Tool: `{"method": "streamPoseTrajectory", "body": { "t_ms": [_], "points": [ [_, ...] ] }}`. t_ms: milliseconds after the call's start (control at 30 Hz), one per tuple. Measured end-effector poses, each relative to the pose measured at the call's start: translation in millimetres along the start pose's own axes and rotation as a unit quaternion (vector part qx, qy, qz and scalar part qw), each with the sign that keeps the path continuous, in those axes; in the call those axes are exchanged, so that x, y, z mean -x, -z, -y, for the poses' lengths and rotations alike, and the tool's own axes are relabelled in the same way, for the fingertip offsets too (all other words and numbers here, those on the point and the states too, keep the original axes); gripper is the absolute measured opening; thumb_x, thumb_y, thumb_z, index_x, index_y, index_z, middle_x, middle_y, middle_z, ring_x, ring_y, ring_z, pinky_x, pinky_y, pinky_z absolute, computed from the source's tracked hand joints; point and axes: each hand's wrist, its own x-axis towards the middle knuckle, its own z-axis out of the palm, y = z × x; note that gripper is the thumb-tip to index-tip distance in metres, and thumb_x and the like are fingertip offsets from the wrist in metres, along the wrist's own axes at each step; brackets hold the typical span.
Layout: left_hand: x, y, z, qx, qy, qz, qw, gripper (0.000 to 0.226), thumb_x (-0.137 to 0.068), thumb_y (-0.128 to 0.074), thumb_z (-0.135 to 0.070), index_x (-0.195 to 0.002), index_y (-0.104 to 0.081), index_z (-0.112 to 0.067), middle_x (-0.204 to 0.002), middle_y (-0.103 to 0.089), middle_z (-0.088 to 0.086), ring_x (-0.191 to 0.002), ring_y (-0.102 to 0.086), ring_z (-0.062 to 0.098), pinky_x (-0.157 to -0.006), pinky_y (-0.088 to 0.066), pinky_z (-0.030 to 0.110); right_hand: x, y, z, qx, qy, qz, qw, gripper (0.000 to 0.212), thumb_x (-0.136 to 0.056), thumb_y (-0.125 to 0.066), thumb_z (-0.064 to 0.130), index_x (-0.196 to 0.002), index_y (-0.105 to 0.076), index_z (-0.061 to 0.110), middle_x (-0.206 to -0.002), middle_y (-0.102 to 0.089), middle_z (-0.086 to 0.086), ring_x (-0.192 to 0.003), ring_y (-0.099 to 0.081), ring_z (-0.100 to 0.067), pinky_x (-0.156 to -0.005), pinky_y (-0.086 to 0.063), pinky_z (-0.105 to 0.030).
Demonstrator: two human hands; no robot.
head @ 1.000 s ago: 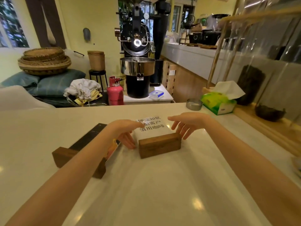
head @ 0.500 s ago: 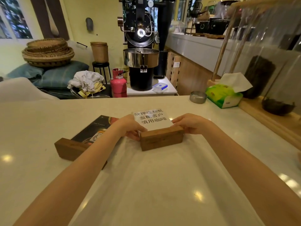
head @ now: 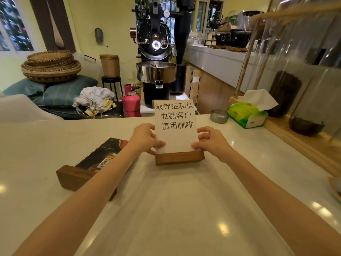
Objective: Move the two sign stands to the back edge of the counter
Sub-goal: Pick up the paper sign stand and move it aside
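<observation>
A white sign stand (head: 175,124) with black printed characters stands upright in a brown wooden base (head: 179,158) at the middle of the pale counter (head: 184,209). My left hand (head: 144,138) grips its left edge and my right hand (head: 209,140) grips its right edge, both just above the base. A second sign stand (head: 100,159), with a dark panel and a wooden base, lies flat on the counter to the left, partly hidden under my left forearm.
A round metal tin (head: 219,116) and a green tissue box (head: 246,115) sit near the counter's back right. A wooden rack with dark jars (head: 285,93) runs along the right side. Beyond the back edge stand a coffee roaster (head: 156,58) and a pink gas cylinder (head: 131,100).
Both hands closed on the white sign stand, which was lying tilted back, and raised it upright on its base. The dark sign stand stayed flat.
</observation>
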Motion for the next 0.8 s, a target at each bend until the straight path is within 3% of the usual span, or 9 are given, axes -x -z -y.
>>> {"method": "streamPoseTrajectory", "body": {
  "t_ms": [167,333,500,633,800],
  "points": [
    [4.5,-6.0,0.2,-0.039,-0.076,-0.055,0.995,0.051,-0.072,-0.074,-0.009,-0.114,-0.045,-0.012,-0.079,-0.055,-0.002,-0.069,-0.057,0.012,-0.048,-0.053,0.024,8.7,-4.5,-2.8,0.01,0.058,-0.049,0.997,0.045,-0.072,-0.072,0.004,-0.105,-0.044,0.018,-0.091,-0.061,-0.002,-0.083,-0.063,-0.02,-0.066,-0.055,-0.025],
    [15.3,-12.6,5.4,-0.076,-0.115,-0.08,0.987,0.043,-0.074,-0.071,-0.012,-0.107,-0.043,-0.012,-0.1,-0.061,0.011,-0.082,-0.058,0.022,-0.07,-0.057,0.037,20.1,-11.1,-9.1,0.029,0.093,-0.092,0.991,0.043,-0.074,-0.071,0.009,-0.102,-0.041,0.024,-0.083,-0.056,0.014,-0.076,-0.06,-0.008,-0.058,-0.051,-0.016],
    [28.1,-19.3,9.2,-0.105,-0.149,-0.091,0.979,0.038,-0.08,-0.065,-0.012,-0.108,-0.041,-0.01,-0.114,-0.061,0.013,-0.084,-0.052,0.016,-0.057,-0.041,0.011,33.0,-12.6,-15.6,0.028,0.128,-0.122,0.984,0.04,-0.073,-0.072,0.009,-0.099,-0.043,0.021,-0.086,-0.061,0.005,-0.076,-0.062,-0.006,-0.058,-0.05,-0.012],
    [37.2,-21.9,10.0,-0.121,-0.164,-0.103,0.974,0.038,-0.082,-0.063,-0.013,-0.111,-0.04,-0.009,-0.121,-0.06,0.013,-0.09,-0.056,0.018,-0.07,-0.044,0.02,38.6,-15.4,-16.9,0.031,0.134,-0.132,0.982,0.039,-0.074,-0.071,0.008,-0.099,-0.043,0.021,-0.095,-0.063,0.0,-0.081,-0.063,-0.015,-0.065,-0.05,-0.015],
    [43.5,-23.6,12.4,-0.129,-0.166,-0.104,0.972,0.035,-0.083,-0.062,-0.013,-0.11,-0.04,-0.007,-0.123,-0.059,0.013,-0.104,-0.059,0.026,-0.073,-0.045,0.024,44.5,-17.4,-16.8,0.039,0.135,-0.137,0.981,0.038,-0.076,-0.07,0.01,-0.1,-0.042,0.021,-0.097,-0.061,0.002,-0.081,-0.062,-0.012,-0.062,-0.048,-0.01]
  ]
}}
